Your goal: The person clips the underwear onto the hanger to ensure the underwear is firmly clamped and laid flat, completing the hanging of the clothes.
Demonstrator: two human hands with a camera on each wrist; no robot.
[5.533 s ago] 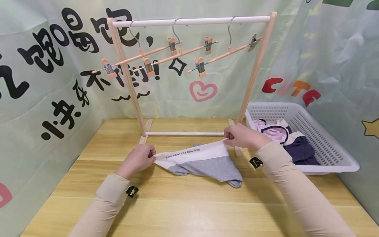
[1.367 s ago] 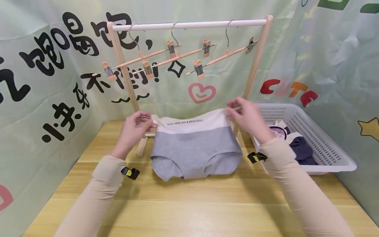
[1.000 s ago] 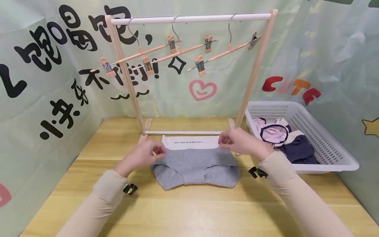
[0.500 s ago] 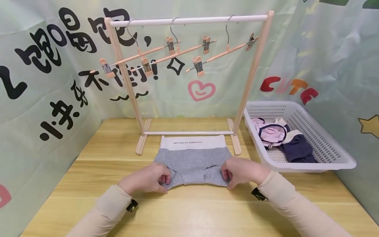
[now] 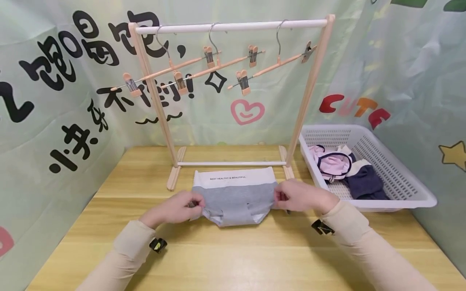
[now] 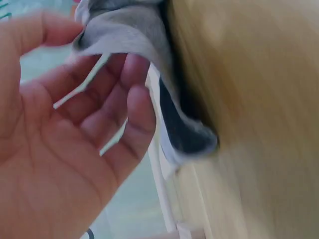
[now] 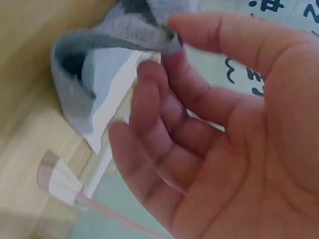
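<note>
A pair of grey underpants with a white printed waistband lies on the wooden table, its lower part lifted and bent by both hands. At its left side my left hand pinches the grey edge between thumb and index finger, as the left wrist view shows with the cloth at the fingertips. On the opposite side my right hand pinches the other leg edge; in the right wrist view the grey cloth runs from the thumb and index tips, with the other fingers loosely curled.
Behind the underpants stands a wooden rack with a white top bar. From it hang three clip hangers. A white basket at the right holds pink underwear and navy clothing.
The underpants were held up by the waistband, then laid flat on the table. Both hands moved down to the leg edges, and have since lifted the lower part and shifted away from the body.
</note>
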